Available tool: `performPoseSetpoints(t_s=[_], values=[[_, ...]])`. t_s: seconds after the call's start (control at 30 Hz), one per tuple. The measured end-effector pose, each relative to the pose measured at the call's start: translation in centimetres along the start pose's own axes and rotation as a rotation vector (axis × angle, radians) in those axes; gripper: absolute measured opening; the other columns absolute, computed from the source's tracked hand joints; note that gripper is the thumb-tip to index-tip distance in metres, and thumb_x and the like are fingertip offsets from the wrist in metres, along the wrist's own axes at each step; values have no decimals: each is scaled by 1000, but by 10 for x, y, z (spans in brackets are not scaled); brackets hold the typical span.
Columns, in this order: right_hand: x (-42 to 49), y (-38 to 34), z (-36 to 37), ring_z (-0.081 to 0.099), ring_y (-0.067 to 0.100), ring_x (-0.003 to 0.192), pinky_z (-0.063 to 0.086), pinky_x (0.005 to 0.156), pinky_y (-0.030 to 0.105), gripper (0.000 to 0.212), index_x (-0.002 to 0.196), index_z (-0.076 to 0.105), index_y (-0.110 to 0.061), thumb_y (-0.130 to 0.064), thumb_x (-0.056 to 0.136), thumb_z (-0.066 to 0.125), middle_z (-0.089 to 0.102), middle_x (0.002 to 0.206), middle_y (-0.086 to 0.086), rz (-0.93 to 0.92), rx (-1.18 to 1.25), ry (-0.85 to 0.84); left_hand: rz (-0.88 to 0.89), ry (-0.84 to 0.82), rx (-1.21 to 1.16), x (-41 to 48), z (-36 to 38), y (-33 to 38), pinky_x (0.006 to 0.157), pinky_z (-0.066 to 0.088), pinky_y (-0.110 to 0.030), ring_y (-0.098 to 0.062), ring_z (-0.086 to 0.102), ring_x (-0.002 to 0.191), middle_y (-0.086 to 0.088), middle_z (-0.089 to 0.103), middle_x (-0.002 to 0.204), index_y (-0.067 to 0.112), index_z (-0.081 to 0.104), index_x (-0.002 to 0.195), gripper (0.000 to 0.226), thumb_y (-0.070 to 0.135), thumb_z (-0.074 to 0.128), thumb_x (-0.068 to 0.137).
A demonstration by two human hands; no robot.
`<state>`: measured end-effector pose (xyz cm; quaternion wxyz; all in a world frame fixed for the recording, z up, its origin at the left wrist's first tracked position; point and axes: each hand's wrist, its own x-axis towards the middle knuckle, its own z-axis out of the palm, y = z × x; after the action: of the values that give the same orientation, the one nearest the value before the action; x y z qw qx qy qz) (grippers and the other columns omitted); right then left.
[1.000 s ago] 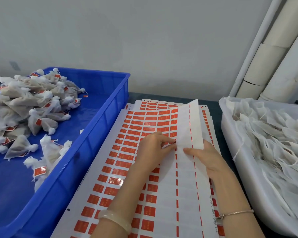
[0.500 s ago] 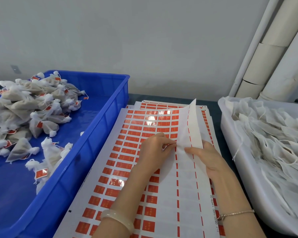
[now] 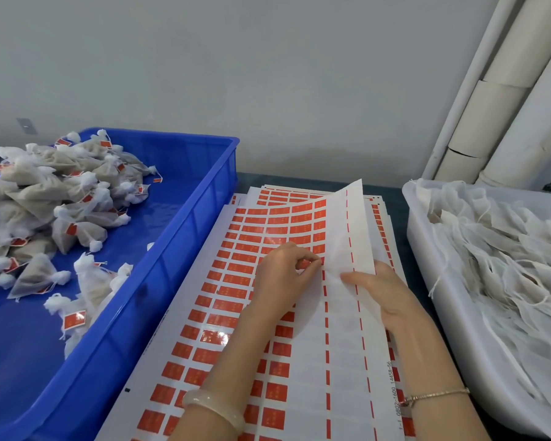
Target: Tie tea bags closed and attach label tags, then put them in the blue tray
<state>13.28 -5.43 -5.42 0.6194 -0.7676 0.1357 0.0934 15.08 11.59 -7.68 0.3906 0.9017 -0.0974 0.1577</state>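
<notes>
On the sheet [image 3: 341, 345], left hand [image 3: 280, 276] pinches a red label [image 3: 304, 265]; right hand [image 3: 385, 294] presses flat.

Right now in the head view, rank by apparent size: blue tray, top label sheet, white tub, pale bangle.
1-2. blue tray and label sheet: they look alike and both are cut off by the frame, so unranked.
3. white tub, also cut off.
4. bangle, clearly smallest.
</notes>
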Motion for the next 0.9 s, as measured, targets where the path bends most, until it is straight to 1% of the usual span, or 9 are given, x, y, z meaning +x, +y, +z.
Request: performPoseSetpoints(t_s=[0.17,0.23,0.4,0.47,0.57,0.7,0.77,0.83,0.9], values=[[1,0,1,64,23,89,54,71,39,25,104,51,-31,-24,88,68,63,99,-5,-24,-43,54,-84,34,-37,2,-2,-3,72,43,-8,0,57,80,14,67,103,28,72,107,22,37,66,88],[0,-1,2,61,15,83,47,60,30,30,105,47,-33,-28,86,70,56,92,-13,-48,-106,116,-127,63,-67,3,-4,-4,68,42,-7,2,57,78,16,66,99,28,73,105,21,38,67,87],[2,2,4,51,6,73,36,54,23,37,106,42,-35,-30,84,72,48,88,-19,-104,-168,161,-242,218,-132,5,-12,-8,63,40,-7,3,59,76,21,64,92,30,72,102,18,39,67,86],[2,3,4,50,5,73,35,55,21,38,106,42,-34,-28,83,73,47,88,-20,-129,-175,156,-283,314,-170,4,-16,-9,62,41,-8,3,59,75,20,63,92,29,71,104,21,41,66,86],[0,4,5,49,6,85,40,73,26,49,115,36,-36,-28,83,73,47,103,-15,-156,-224,165,-328,406,-256,4,-24,-9,62,41,-6,2,60,77,21,62,92,29,70,106,24,43,66,86],[-2,6,9,52,15,113,42,92,35,67,130,33,-35,-33,79,76,48,133,-6,-259,-270,351,-297,212,-341,3,-25,-3,60,44,-6,-2,63,81,25,63,86,32,71,97,15,40,70,84],[-4,2,10,48,13,122,39,98,34,69,136,33,-35,-37,80,74,44,141,-7,-381,-245,454,-251,89,-362,2,-22,1,62,47,-8,-4,63,83,22,66,87,34,71,91,7,36,71,84],[-7,-3,10,52,5,113,40,97,30,55,131,43,-38,-43,82,68,50,134,-15,-494,-161,382,-198,-5,-394,0,-20,3,68,51,-12,-4,64,86,18,68,90,31,72,92,8,32,71,85],[-10,-6,14,58,3,106,48,98,34,42,121,54,-37,-43,82,68,58,120,-22,-510,-117,228,-163,-59,-436,-1,-20,4,74,53,-16,-4,65,87,14,71,90,28,73,92,8,29,71,85]])
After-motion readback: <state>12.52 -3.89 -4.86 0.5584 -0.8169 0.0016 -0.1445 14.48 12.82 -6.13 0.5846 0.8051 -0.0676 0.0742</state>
